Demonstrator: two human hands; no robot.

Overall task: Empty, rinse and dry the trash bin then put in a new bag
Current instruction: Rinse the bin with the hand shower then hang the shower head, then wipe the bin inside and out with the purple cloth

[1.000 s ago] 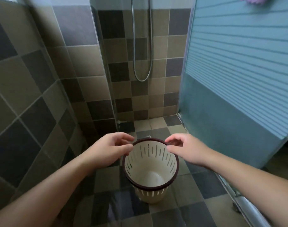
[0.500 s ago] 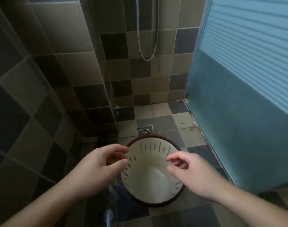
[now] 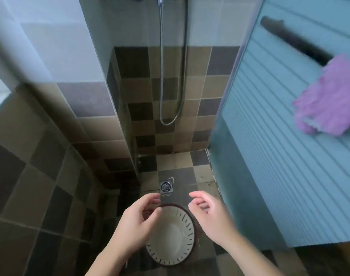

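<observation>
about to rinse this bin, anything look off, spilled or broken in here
Nothing stands out. The cream slotted plastic bin with a dark rim stands upright and empty on the tiled floor near the square metal drain, with no visible damage or spill.

Trash bin (image 3: 171,239) near-left rim behind left hand (image 3: 137,226), purple cloth (image 3: 329,98) blurred

Trash bin (image 3: 171,239): cream plastic, dark maroon rim, slotted walls. Stands upright on tiled floor, lower centre of frame, mouth open upward. Interior bare, no bag fitted
</observation>
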